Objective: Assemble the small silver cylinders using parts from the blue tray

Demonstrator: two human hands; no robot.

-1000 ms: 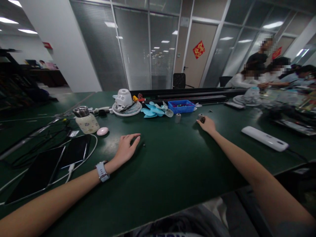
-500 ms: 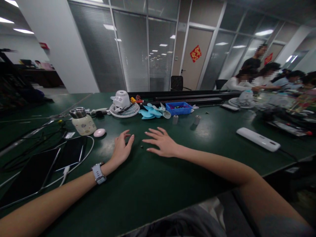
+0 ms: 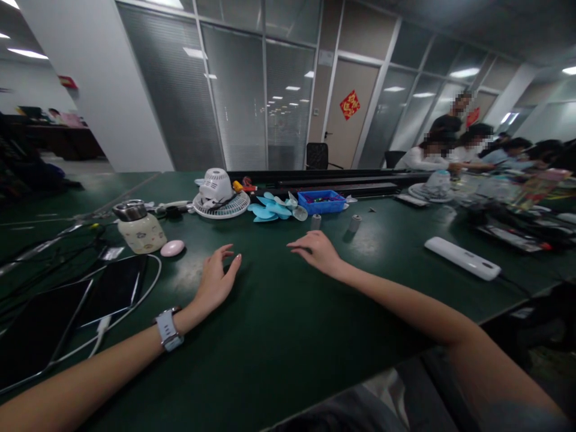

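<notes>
My left hand (image 3: 216,281) is over the green table (image 3: 252,348), its thumb and fingers apart and nothing between them. A watch with a pale strap (image 3: 169,329) is on that wrist. Across from it, my right hand (image 3: 318,252) has its thumb and fingertips drawn together in a pinch; whatever may be between them is too small to make out. Just beyond the right hand, two small grey cylinders (image 3: 354,224) stand upright on the table. Light blue fan blades (image 3: 272,208) lie farther back, beside a white fan body with its round grille (image 3: 221,207).
A blue tray (image 3: 321,204) holds small parts. To the left are a cream bottle (image 3: 141,233), a pink rounded object (image 3: 173,248), dark-screened devices (image 3: 45,330) and cables. A white bar-shaped device (image 3: 462,258) lies right. Other people (image 3: 445,141) sit and stand at the far right.
My right hand has gone from spread fingers to a pinch and moved slightly right. The small dark piece between the hands no longer shows on the table. My left hand stays open.
</notes>
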